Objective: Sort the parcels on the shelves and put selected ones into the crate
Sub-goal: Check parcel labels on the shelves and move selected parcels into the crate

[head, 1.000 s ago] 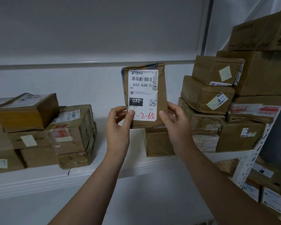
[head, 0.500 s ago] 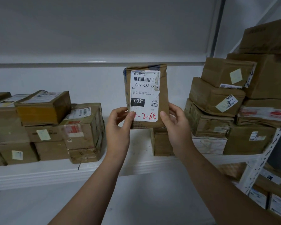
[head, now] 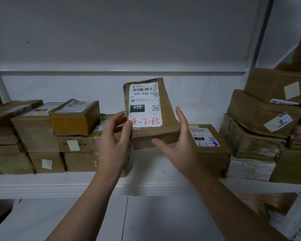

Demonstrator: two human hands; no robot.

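Observation:
A flat brown parcel (head: 165, 122) with a white label (head: 144, 105), handwritten "4-2-65" in red, is held up in front of the white shelf (head: 59, 185), its top leaning away. My left hand (head: 113, 141) pinches its lower left corner, thumb on the label and fingers behind. My right hand (head: 181, 146) lies against the lower right corner with straight fingers along the side and the thumb under the bottom edge. No crate is in view.
Brown boxes are stacked on the shelf at the left (head: 42, 133), one with yellow tape (head: 75, 117). A box marked "2-1" (head: 207, 141) sits just right of my hands. A tall leaning stack (head: 261, 119) fills the right. More parcels (head: 285, 214) lie below right.
The parcel has tipped from upright to leaning back, showing its bottom edge. My right hand's fingers have straightened and its thumb slid underneath. The view shifted left and closer.

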